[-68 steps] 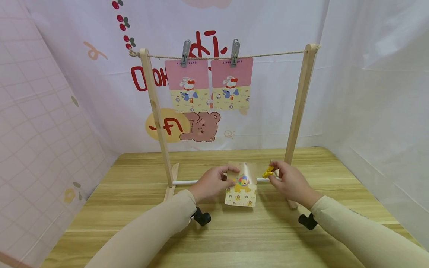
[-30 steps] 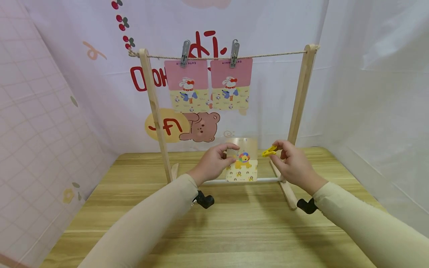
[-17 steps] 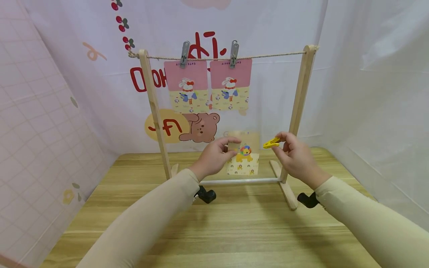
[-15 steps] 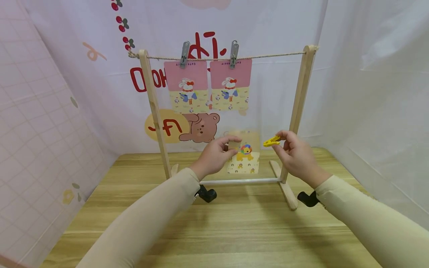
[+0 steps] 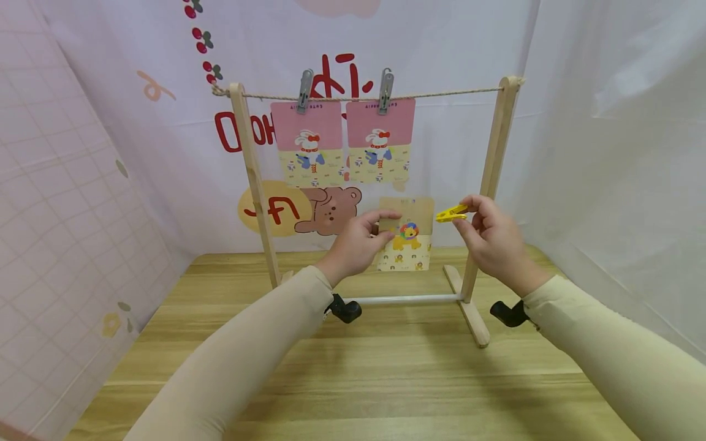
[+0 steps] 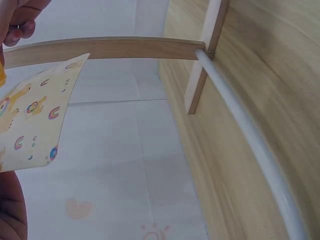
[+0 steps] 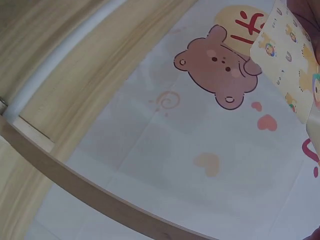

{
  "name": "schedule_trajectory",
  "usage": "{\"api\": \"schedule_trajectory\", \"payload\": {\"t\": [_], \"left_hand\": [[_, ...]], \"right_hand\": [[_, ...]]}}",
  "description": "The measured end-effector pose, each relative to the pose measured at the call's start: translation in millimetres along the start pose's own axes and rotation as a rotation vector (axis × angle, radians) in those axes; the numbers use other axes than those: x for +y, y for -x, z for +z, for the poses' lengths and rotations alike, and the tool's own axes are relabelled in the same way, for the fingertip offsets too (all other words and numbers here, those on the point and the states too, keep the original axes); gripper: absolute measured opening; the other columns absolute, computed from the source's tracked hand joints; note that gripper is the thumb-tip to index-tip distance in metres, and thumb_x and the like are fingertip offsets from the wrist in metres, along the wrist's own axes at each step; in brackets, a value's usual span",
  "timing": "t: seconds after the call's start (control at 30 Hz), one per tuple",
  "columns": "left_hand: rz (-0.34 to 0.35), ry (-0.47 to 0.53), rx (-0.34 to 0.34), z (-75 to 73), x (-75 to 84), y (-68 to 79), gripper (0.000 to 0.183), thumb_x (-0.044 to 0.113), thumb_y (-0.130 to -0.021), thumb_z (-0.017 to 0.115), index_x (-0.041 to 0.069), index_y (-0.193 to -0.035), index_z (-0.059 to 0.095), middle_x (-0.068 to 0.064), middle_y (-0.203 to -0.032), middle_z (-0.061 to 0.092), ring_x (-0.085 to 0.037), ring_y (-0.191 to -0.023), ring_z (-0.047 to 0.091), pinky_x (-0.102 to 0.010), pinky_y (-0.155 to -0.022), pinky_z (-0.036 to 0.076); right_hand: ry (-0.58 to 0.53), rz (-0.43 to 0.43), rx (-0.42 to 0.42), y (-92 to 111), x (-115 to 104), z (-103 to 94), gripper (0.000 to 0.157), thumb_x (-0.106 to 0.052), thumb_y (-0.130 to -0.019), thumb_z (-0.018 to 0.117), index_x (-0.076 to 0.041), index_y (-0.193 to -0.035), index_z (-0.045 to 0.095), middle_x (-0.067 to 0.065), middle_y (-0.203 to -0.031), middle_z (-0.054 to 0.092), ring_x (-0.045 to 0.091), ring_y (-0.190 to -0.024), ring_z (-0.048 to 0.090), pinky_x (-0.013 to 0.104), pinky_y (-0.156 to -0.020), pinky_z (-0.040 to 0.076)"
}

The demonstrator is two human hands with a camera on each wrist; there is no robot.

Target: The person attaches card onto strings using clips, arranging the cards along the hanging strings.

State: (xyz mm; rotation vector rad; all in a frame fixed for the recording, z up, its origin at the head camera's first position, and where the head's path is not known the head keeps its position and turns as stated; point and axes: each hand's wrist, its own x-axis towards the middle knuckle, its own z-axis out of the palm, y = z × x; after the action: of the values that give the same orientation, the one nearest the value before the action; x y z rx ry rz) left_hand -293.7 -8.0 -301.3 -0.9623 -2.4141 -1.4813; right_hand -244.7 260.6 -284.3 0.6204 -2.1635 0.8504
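My left hand (image 5: 358, 245) pinches the left edge of a yellow card (image 5: 410, 252) printed with a lion, holding it upright above the table. To its right, my right hand (image 5: 499, 245) pinches a yellow clothespin (image 5: 451, 213) by its handle end, the nose pointing left toward the card. Above them a twine line (image 5: 458, 92) carries two pink-and-yellow rabbit cards, the left card (image 5: 309, 144) and the right card (image 5: 379, 141), each hung from a grey clip (image 5: 386, 90). In the left wrist view the lion card (image 6: 37, 117) shows its lower part; the right wrist view shows it at the upper right.
The twine is tied between a left wooden post (image 5: 256, 184) and a right wooden post (image 5: 493, 165), joined low down by a white rod (image 5: 408, 300). The stand is on a wood-grain table (image 5: 386, 380). A printed white cloth (image 5: 458, 37) hangs behind.
Both hands have risen from near the white rod, lifting the lion card and the yellow clothespin toward the twine and slightly right. The two hung cards stay where they were.
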Motion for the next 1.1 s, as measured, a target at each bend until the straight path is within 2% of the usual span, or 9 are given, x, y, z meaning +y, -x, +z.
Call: {"api": "schedule_trajectory", "payload": {"t": [0.3, 0.57, 0.63, 0.87, 0.97, 1.1], "left_hand": [[0.011, 0.023, 0.010, -6.2, 13.0, -8.7, 0.035, 0.013, -0.106, 0.065, 0.019, -0.140, 0.066, -0.005, -0.091, 0.065, -0.016, -0.071, 0.050, -0.024, -0.057, 0.039], [0.013, 0.057, 0.009, -10.1, 20.9, -18.6, 0.036, 0.012, -0.106, 0.064, 0.020, -0.140, 0.066, -0.007, -0.091, 0.067, -0.017, -0.068, 0.049, -0.025, -0.056, 0.038], [0.012, 0.063, 0.005, -11.2, 23.9, -20.8, 0.036, 0.013, -0.106, 0.064, 0.021, -0.141, 0.066, -0.005, -0.096, 0.067, -0.017, -0.069, 0.049, -0.025, -0.057, 0.039], [-0.002, 0.041, 0.002, -14.0, 35.5, -25.4, 0.037, 0.017, -0.108, 0.062, 0.027, -0.143, 0.063, -0.005, -0.090, 0.059, -0.017, -0.061, 0.041, -0.027, -0.053, 0.036], [0.016, 0.052, 0.009, -14.4, 40.5, -28.2, 0.037, 0.016, -0.108, 0.061, 0.025, -0.144, 0.063, -0.005, -0.101, 0.063, -0.017, -0.059, 0.040, -0.028, -0.052, 0.036], [0.051, 0.072, 0.015, -14.6, 45.5, -32.9, 0.037, 0.013, -0.108, 0.061, 0.021, -0.144, 0.063, -0.002, -0.124, 0.066, -0.016, -0.060, 0.041, -0.026, -0.052, 0.037]], "right_hand": [[0.014, -0.024, 0.028, -14, -8, -8.3, 0.022, 0.003, -0.098, 0.068, 0.006, -0.118, 0.061, 0.006, -0.073, 0.051, 0.007, -0.060, 0.039, 0.017, -0.052, 0.032], [-0.023, -0.030, 0.052, -26, -16, -16.1, 0.022, 0.003, -0.099, 0.066, 0.009, -0.119, 0.060, 0.006, -0.074, 0.049, 0.008, -0.063, 0.038, 0.018, -0.055, 0.031], [-0.019, -0.028, 0.055, -30, -19, -18.4, 0.022, 0.002, -0.100, 0.066, 0.008, -0.120, 0.060, 0.005, -0.075, 0.049, 0.008, -0.063, 0.037, 0.018, -0.055, 0.031], [-0.011, -0.029, 0.079, -41, -26, -25.5, 0.021, 0.000, -0.100, 0.067, 0.007, -0.119, 0.061, 0.003, -0.075, 0.049, 0.007, -0.061, 0.037, 0.017, -0.055, 0.031], [-0.009, -0.037, 0.096, -45, -28, -28.2, 0.021, -0.001, -0.100, 0.067, 0.007, -0.118, 0.061, 0.001, -0.075, 0.050, 0.006, -0.061, 0.038, 0.016, -0.055, 0.031], [-0.012, -0.036, 0.116, -51, -31, -32.4, 0.021, -0.001, -0.100, 0.068, 0.007, -0.119, 0.062, 0.000, -0.075, 0.051, 0.005, -0.059, 0.039, 0.015, -0.054, 0.032]]}}
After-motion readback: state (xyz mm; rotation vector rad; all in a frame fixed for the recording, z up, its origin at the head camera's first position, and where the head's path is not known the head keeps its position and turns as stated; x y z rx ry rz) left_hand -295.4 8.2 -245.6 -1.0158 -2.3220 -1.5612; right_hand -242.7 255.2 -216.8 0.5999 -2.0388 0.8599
